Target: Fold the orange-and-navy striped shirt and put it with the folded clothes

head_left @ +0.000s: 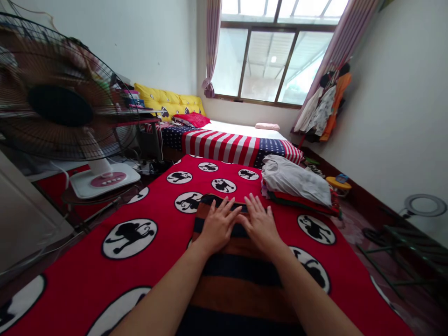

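Note:
A brown and dark navy striped garment (pixel 241 291) lies on the red cloth (pixel 164 261) with monkey prints in front of me. Its far end, near a folded edge, is under both hands. My left hand (pixel 217 224) rests flat on the stripes, fingers stretched forward. Beside it, my right hand (pixel 259 223) also lies flat with its fingers spread. The thumbs almost meet in the middle. Part of the garment is hidden under my forearms.
A stack of folded clothes (pixel 297 184) with a grey top sits at the right. On the left, an electric fan (pixel 105 179) stands on a stool. Beyond is a bed with a striped, starred cover (pixel 220 144). A dark green rack (pixel 402 247) stands at the right.

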A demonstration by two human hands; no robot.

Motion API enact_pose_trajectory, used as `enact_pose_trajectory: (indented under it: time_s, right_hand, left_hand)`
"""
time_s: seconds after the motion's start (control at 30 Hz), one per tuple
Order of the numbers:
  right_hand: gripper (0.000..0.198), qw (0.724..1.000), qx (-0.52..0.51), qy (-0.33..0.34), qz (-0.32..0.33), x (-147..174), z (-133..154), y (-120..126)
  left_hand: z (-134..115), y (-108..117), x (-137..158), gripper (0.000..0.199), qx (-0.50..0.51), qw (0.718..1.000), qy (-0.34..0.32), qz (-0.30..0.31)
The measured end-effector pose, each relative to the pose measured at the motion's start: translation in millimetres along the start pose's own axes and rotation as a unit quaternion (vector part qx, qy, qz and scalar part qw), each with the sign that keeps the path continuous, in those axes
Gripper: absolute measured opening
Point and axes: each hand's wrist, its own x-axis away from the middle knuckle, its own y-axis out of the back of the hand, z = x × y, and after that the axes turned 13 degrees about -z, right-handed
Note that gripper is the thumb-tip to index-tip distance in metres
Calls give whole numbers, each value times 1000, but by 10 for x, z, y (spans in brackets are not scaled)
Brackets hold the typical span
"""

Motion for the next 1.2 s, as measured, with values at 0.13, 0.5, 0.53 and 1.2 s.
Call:
enact_pose_trajectory:
  time_s: [0.13,0.5,0.53,1.2]
  right_hand:
    - [63,998,-24,-5,66,161,-120,-226]
    - [65,968,165,-156,105,331,-606,-30]
    - [65,969,176,-150,86,363,-512,25]
    - [59,961,-89,260,-1,1481,149,584]
  left_hand:
    - [243,-56,71,49,-13,990,112,83]
    - [486,-14,109,54,-60,971,230,34]
    - [479,-18,107,54,-60,971,230,31]
    - [504,6,134,58,-68,972,221,41]
